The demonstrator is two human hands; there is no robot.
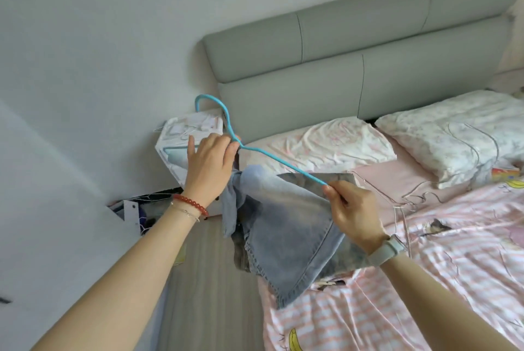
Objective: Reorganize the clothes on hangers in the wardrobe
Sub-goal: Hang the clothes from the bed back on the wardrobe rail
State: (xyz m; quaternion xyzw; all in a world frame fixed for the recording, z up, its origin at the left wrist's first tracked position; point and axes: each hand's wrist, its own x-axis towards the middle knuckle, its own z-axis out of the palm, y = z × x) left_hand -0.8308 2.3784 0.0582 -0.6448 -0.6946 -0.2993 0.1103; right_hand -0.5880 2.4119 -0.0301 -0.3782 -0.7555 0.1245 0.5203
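Observation:
A blue hanger (279, 161) is held up over the bed's left edge, with a pair of light blue jeans (286, 231) draped on it and hanging down. My left hand (209, 166) grips the hanger at the neck, just below its hook. At the hanger's right end my right hand (354, 211) pinches the blue arm together with the denim. The hanger's lower bar is hidden by the jeans.
Several bare wire hangers (408, 200) lie on the pink patterned bedspread (453, 279) to the right. Two pillows (320, 143) lie before the grey headboard (354, 66). A white box (181, 140) and a cluttered basket (141, 214) stand by the wall at left.

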